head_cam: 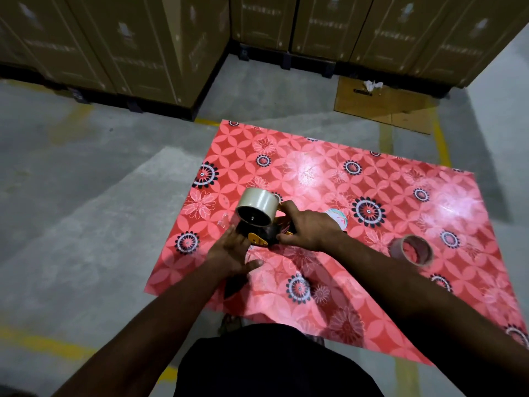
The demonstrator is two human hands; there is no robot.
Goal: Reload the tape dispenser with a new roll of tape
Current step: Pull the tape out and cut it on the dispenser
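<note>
A black and yellow tape dispenser [259, 239] lies on a red floral sheet [329, 173]. A pale roll of tape [259, 203] sits on the dispenser's hub, its open side turned toward me. My right hand [307, 227] grips the dispenser's body from the right, just below the roll. My left hand [233, 252] holds the dispenser's near end, where the handle is mostly hidden under the palm. A near-empty brown tape core [412, 250] lies on the sheet to the right.
The sheet is spread on a grey concrete floor [86, 196] with yellow lines. Stacked cardboard cartons [143, 38] on pallets stand at the back. A flat cardboard piece [386, 104] lies at the back right. A small round printed item [339, 219] peeks out behind my right hand.
</note>
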